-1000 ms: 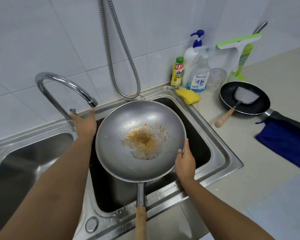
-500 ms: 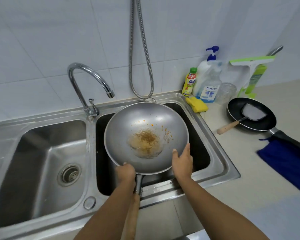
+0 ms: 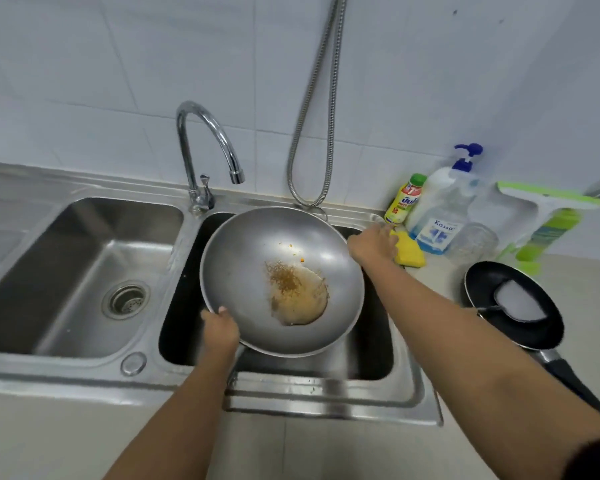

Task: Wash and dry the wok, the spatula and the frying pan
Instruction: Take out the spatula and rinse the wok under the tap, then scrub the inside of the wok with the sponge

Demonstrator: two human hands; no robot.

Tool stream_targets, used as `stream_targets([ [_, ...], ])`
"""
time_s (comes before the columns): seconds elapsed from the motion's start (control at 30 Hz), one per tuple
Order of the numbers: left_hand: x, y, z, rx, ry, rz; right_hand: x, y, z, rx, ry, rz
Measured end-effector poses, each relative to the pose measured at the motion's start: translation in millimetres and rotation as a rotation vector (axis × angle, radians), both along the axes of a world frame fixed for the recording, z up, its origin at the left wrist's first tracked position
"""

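Left hand (image 3: 220, 329) clamps the dirty wok (image 3: 257, 258) by its rim over the sink (image 3: 326, 386), guess so the right hand (image 3: 373, 245), on the yellow sponge (image 3: 411, 256) (grip unclear), can scrub.

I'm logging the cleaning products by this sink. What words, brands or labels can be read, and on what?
"Kassa": on the label of the clear bottle holding blue liquid.
On the yellow bottle: label lettering, too blurred to read.
No other text shows.
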State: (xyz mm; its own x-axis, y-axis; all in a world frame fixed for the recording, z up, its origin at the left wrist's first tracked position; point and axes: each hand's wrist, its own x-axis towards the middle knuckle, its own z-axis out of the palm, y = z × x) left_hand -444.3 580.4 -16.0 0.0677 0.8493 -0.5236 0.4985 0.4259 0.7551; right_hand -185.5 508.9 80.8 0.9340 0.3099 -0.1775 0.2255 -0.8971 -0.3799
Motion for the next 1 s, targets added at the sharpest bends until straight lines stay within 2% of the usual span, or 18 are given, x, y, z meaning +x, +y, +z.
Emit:
stream_targets([
  [0.27,3.1,4.2,-11.8,0.007,-0.028,0.057,94.4,-21.8,-45.1,-0.339,0.101,-0.012],
  [0.43,6.1,7.4,-13.3,-0.013,-0.029,0.118,107.9,-25.6,-52.8,-0.351,-0.004,-0.019],
  [0.57,5.3,9.5,-16.8,-0.034,-0.026,0.107,111.6,-24.0,-63.0,-0.216,-0.067,-0.041],
  [0.67,4.8,11.3,-17.1,-0.058,-0.052,0.105,104.6,-8.1,-56.4,-0.109,-0.113,0.026],
  [0.77,4.3,11.4,-15.6,-0.11,-0.087,0.109,76.3,22.7,-52.4,0.025,-0.074,0.11],
  [0.9,2.5,13.3,-15.4,-0.136,-0.13,0.102,41.3,46.9,-67.7,-0.004,0.006,0.137],
  [1.0,-2.8,13.6,-15.7,-0.16,-0.134,0.107,44.5,46.5,-78.0,0.024,0.03,0.151],
])
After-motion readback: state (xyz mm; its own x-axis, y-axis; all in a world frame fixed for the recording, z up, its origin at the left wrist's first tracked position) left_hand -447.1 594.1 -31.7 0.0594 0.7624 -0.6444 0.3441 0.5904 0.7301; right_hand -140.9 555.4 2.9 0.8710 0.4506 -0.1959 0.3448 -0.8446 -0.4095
